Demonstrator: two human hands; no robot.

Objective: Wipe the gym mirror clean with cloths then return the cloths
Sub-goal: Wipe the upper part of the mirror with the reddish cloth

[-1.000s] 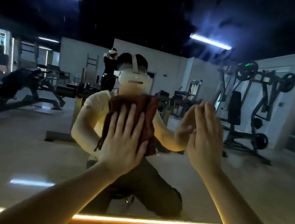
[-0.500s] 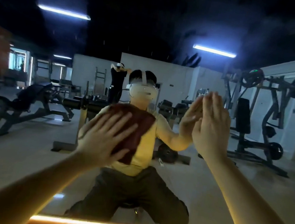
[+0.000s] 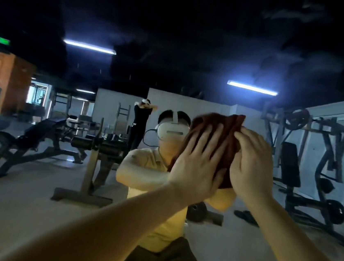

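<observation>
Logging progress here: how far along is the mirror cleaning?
Done: hard to say; the dim mirror shows no clear clean patch. In hand: the left hand presses a dark red cloth flat against it, the right hand touching its edge. Left: any remaining wiping, then returning the cloth.

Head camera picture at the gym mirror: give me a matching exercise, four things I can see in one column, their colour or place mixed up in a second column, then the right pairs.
Things:
1. cloth
2. headset
3. incline bench
4. weight machine

Descriptions:
A. black, reflected at the left
B. dark red, pressed to the mirror under the left hand
C. reflected at the far right
D. white, just left of the cloth's edge

Pairs: 1-B; 2-D; 3-A; 4-C
</observation>
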